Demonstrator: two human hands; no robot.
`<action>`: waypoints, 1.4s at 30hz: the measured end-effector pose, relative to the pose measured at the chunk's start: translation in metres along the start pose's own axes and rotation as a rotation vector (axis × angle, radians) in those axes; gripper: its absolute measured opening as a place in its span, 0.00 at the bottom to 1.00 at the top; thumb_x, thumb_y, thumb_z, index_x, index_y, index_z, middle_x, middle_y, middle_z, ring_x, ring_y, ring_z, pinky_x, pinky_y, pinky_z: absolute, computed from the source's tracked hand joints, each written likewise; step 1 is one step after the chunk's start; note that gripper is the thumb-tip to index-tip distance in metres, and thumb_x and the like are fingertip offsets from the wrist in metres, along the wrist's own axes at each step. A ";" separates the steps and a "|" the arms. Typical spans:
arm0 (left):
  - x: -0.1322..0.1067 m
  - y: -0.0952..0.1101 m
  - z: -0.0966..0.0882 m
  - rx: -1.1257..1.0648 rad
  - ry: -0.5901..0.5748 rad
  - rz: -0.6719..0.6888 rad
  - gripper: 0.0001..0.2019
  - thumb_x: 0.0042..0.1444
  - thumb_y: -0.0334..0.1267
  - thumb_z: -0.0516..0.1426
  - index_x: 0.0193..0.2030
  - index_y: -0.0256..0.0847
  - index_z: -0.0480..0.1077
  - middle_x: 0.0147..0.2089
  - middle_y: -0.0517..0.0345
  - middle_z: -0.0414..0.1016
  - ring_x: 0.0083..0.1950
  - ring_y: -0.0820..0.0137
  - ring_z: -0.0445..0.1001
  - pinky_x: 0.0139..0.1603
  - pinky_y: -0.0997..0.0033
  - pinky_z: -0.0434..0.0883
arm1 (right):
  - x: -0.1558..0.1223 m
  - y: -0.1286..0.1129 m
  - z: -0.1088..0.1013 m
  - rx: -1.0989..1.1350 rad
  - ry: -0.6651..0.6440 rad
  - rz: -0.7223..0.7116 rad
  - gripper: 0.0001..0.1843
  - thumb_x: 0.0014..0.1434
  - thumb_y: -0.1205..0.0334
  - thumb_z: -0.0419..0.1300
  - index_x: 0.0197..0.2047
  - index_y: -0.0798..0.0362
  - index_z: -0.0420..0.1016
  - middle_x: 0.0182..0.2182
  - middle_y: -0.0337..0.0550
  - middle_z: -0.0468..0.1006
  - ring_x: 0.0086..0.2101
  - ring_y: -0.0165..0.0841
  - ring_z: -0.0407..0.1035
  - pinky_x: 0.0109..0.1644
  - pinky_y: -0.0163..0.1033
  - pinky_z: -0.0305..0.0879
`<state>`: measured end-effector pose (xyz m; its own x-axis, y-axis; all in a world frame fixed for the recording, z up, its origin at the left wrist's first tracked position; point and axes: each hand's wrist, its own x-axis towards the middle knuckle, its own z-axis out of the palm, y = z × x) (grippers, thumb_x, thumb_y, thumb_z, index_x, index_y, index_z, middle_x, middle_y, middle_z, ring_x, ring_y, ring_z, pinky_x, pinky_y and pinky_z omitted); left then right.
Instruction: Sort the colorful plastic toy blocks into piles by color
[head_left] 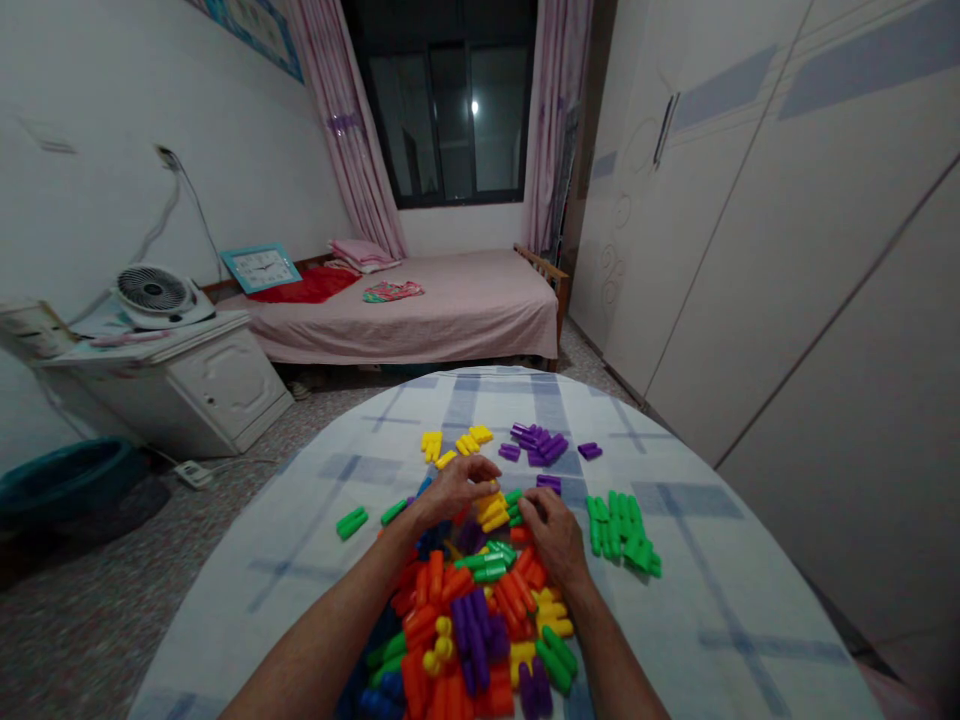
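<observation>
A big mixed heap of plastic peg pieces (472,620) in orange, purple, green, yellow and blue lies on the round table (735,620) in front of me. My left hand (454,487) is at the heap's far edge, fingers curled over yellow pieces (491,510). My right hand (553,532) rests palm down beside it, fingers bent onto the pieces near a purple one (549,483). Sorted groups lie beyond: yellow (454,445), purple (541,445), green (622,530) at the right.
Two green pieces (352,521) lie apart at the left. The table wears a white cloth with blue checks. Beyond are a pink bed (420,310), a white cabinet with a fan (154,295), a wardrobe (750,250) at the right and a teal basin (64,480) on the floor.
</observation>
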<state>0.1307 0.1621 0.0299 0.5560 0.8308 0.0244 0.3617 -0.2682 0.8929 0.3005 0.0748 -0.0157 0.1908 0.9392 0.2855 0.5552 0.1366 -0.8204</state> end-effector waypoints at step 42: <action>-0.023 0.011 -0.029 0.947 -0.203 -0.194 0.19 0.39 0.40 0.61 0.42 0.42 0.74 0.43 0.50 0.74 0.45 0.58 0.71 0.42 0.66 0.66 | 0.004 0.007 0.001 0.103 0.173 0.115 0.18 0.58 0.48 0.51 0.33 0.53 0.73 0.32 0.43 0.76 0.33 0.34 0.69 0.39 0.37 0.62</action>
<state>0.1002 0.1536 0.0522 0.5094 0.8261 -0.2409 0.8606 -0.4891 0.1424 0.3040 0.0798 -0.0214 0.3891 0.8834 0.2611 0.4378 0.0720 -0.8962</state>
